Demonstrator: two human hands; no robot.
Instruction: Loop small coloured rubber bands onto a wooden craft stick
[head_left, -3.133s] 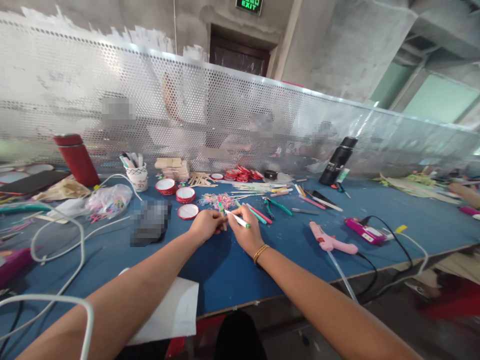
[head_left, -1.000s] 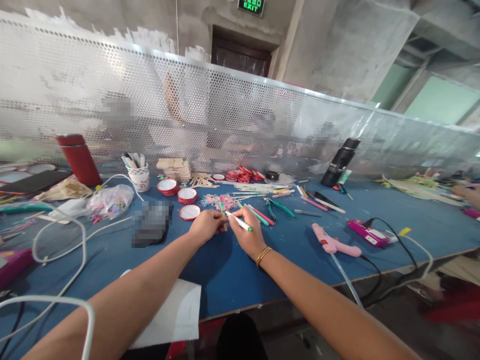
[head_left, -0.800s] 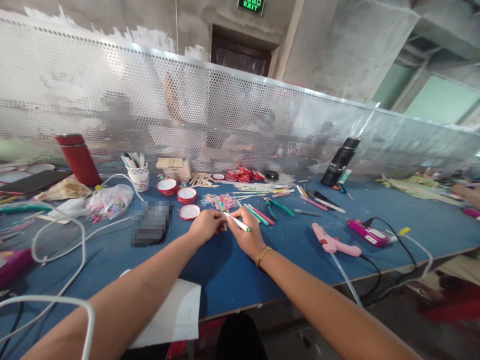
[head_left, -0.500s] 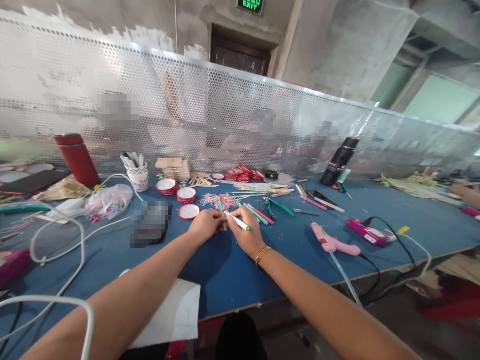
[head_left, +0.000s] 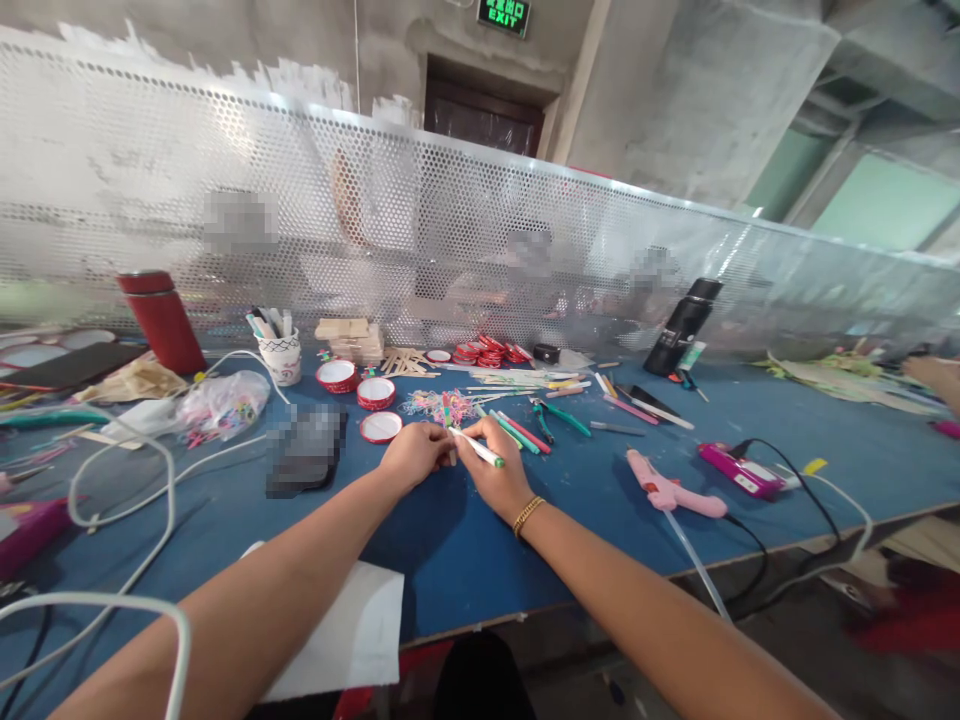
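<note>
My right hand (head_left: 495,463) is closed around a white marker (head_left: 478,447) with a green end, its other end at the fingers of my left hand. My left hand (head_left: 415,456) pinches a narrow wooden stick (head_left: 452,456), whose upper part (head_left: 446,409) shows red and green colour. The two hands nearly touch, just above the blue table (head_left: 450,570). Behind them lies a tangle of pastel strings (head_left: 424,404). Several coloured markers (head_left: 531,433) rest beyond my right hand. A round red-rimmed lid (head_left: 381,427) lies beyond my left hand.
A pink glue gun (head_left: 667,488) and teal-handled pliers (head_left: 566,417) lie to the right. On the left are a phone (head_left: 307,450), white cable (head_left: 169,490), paper cup of pens (head_left: 279,357) and red flask (head_left: 160,325). A perforated metal screen (head_left: 450,230) stands behind the table.
The whole view has shifted slightly, with things appearing a little lower and farther right. Both hands keep the same hold on the stick and the marker.
</note>
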